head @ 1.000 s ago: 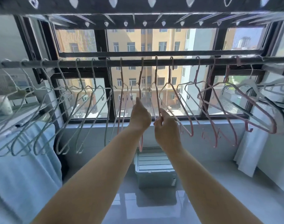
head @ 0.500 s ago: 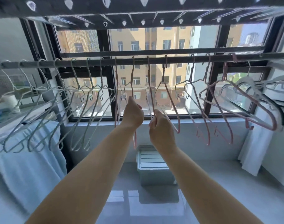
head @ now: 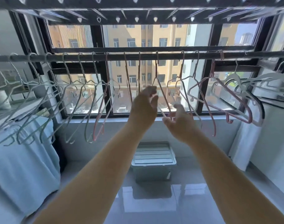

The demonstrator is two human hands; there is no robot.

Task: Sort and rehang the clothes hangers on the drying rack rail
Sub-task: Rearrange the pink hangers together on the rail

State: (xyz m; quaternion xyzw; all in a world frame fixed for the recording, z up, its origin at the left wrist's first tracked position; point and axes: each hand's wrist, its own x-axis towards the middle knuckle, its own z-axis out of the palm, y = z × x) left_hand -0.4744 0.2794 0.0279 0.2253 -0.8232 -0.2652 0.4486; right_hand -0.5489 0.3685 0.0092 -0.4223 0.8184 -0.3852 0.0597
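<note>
Both hands have released the centre hangers since the earlier frame: left hand (head: 144, 109) and right hand (head: 180, 125) now hover open, fingers spread and blurred, below the rail (head: 170, 56). All hangers hang on the rail: pale hangers (head: 68, 85) crowded at the left, pink hangers (head: 235, 98) spread from centre to right. One stray pink hanger (head: 99, 110) sits against the pale group, so sorting looks unfinished. Probable hazards: the freed centre hanger (head: 156, 68) passes between the hands and may swing; a hasty regrasp could lift its hook off the rail and drop it. Sliding hangers leftward could tangle them in the crowded pale group. Whether the right hand touches the centre hanger cannot be told.
</note>
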